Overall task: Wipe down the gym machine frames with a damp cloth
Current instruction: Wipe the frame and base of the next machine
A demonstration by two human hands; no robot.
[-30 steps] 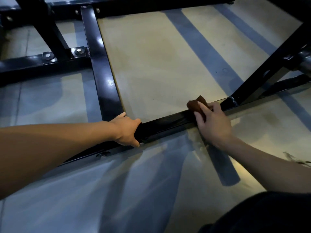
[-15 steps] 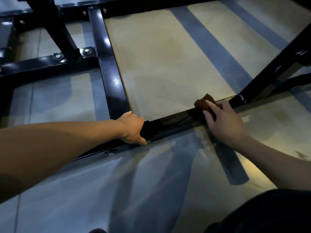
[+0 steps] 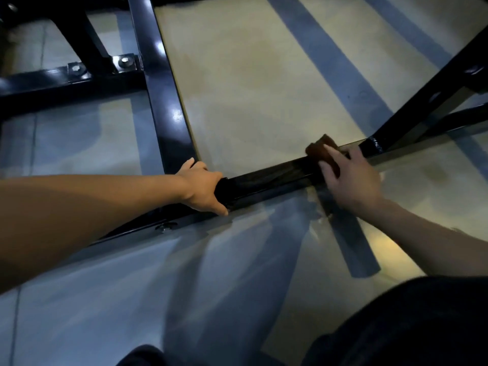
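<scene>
Nearest you, at 6 o'clock, your dark-clothed knee (image 3: 412, 328) hangs over the glossy floor (image 3: 111, 299), so keep your weight settled there and off the steel. Just beyond, the low black frame rail (image 3: 266, 179) runs from 8 o'clock toward 2 o'clock. Your left hand (image 3: 203, 188) braces on it at about 10 o'clock, fingers curled over the top edge and thumb down the near face; keep that grip firm, as an anchor only. At about 1 o'clock your right hand (image 3: 351, 180) lays its fingers (image 3: 330, 154) flat on the brown cloth (image 3: 320, 149), pressing it onto the rail near the welded joint (image 3: 373, 146) of the slanted strut (image 3: 427, 99). Press evenly, wrap the cloth over the top and both side faces, and work it into the weld seam, where grime probably collects. Farther off, at 11 o'clock, the cross rail (image 3: 161, 93) and the bolted bracket (image 3: 124, 62) look like the next surfaces.
</scene>
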